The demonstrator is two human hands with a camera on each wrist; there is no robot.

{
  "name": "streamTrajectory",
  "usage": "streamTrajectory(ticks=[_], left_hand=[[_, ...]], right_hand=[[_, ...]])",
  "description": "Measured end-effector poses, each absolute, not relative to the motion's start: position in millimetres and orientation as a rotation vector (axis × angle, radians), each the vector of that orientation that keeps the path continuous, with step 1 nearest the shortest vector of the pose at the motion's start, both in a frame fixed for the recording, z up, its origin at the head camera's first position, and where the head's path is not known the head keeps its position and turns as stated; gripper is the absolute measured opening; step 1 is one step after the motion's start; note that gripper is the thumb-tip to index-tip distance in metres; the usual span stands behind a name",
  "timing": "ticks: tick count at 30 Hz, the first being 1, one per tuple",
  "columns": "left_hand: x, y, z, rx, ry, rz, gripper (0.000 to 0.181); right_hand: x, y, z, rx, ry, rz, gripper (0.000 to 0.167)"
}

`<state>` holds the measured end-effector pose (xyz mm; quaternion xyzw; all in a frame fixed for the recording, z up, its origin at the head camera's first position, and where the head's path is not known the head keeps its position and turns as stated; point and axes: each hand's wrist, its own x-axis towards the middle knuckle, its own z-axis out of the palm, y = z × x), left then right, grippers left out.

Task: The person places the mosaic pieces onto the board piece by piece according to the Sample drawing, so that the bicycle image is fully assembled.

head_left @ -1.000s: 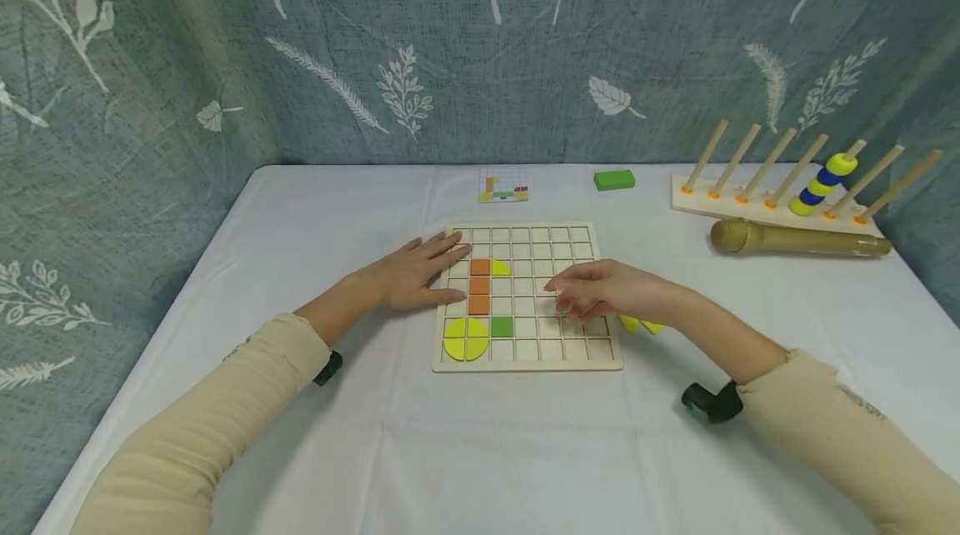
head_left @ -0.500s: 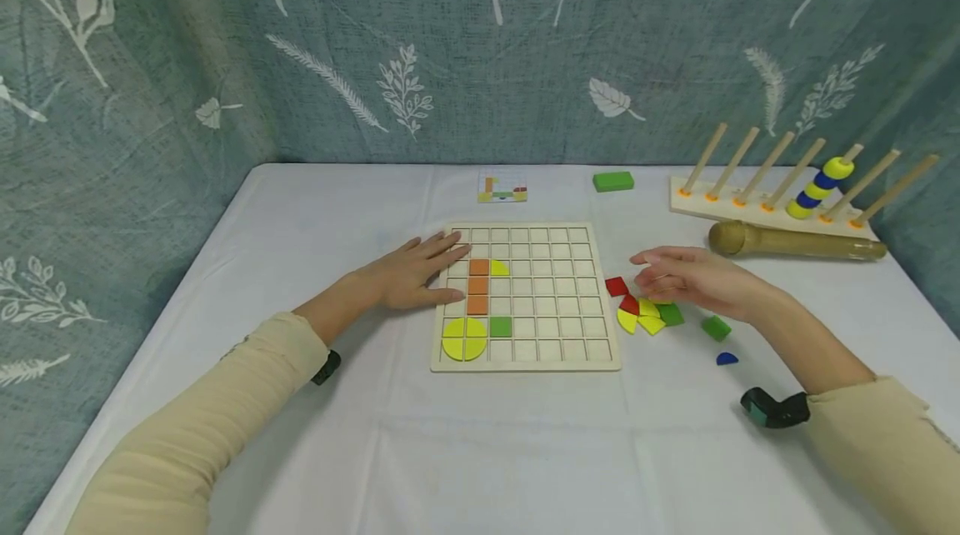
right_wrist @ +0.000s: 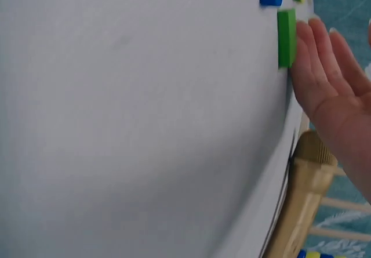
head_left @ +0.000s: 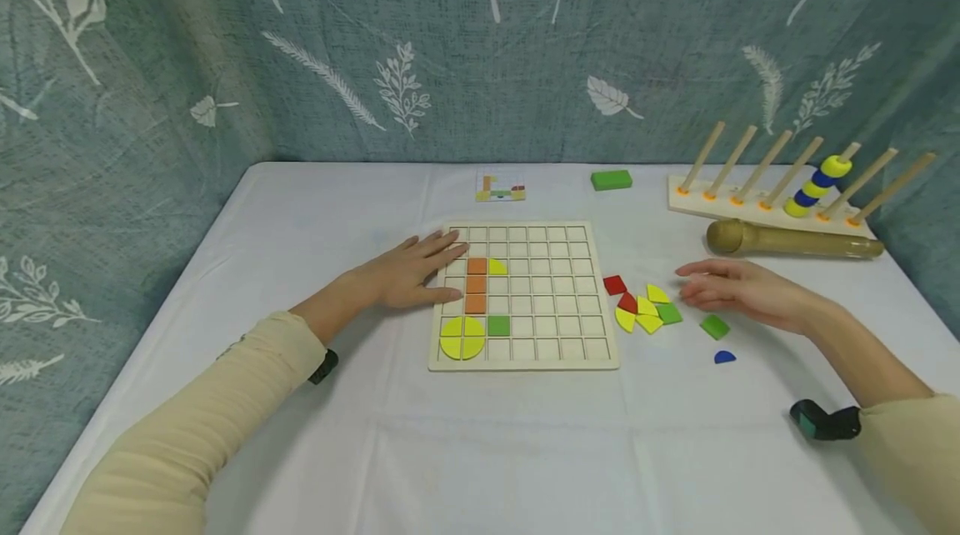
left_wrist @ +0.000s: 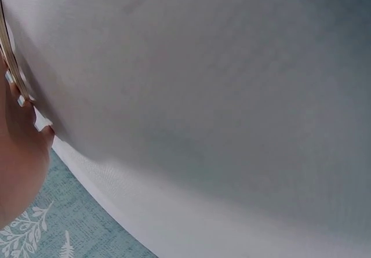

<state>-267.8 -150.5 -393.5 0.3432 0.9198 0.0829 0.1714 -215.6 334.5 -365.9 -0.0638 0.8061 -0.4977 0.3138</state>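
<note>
A pale wooden grid board (head_left: 561, 304) lies on the white table. My left hand (head_left: 408, 274) rests with spread fingers on its left edge. On the board sit several orange squares (head_left: 476, 285), a yellow circle of quarter pieces (head_left: 462, 337), a lone yellow quarter (head_left: 497, 267) and a green square (head_left: 498, 326). Right of the board lie loose red squares (head_left: 615, 285), yellow quarters (head_left: 649, 324), green squares (head_left: 715, 327) and a blue half-round (head_left: 724, 357). My right hand (head_left: 742, 293), fingers loosely extended and holding nothing, hovers just right of them.
Behind the board lies a small pattern card (head_left: 500, 185), with a green block (head_left: 611, 180) to its right. A peg rack (head_left: 686, 200) with yellow and blue beads stands at the back right. In front of it lies a gold microphone-shaped object (head_left: 795, 240).
My right hand has moved from over the board to the right, past the loose pieces, bringing them into sight. The left hand and the pieces on the board stay as they were.
</note>
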Motion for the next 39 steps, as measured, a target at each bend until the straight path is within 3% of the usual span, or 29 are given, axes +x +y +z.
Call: streamTrajectory(ticks=[13, 28, 34, 39], left_hand=[[-267.8, -148.0, -391.2, 0.967, 2.606, 0.221, 0.082], [-267.7, -148.4, -389.3, 0.964, 2.602, 0.214, 0.082], [-267.4, -148.6, -389.0, 0.973, 2.602, 0.225, 0.082], [-266.8, -148.7, -389.2, 0.984, 2.598, 0.239, 0.081]], right_hand=[[-193.7, 362.1, -371.6, -0.42, 2.262, -1.167, 0.053], [-186.7, 353.6, -377.8, -0.78, 2.611, -0.928, 0.047], [-186.8, 353.4, -377.8, -0.755, 2.641, -0.929, 0.045], [-186.7, 352.2, -375.7, -0.659, 2.619, -0.925, 0.034]])
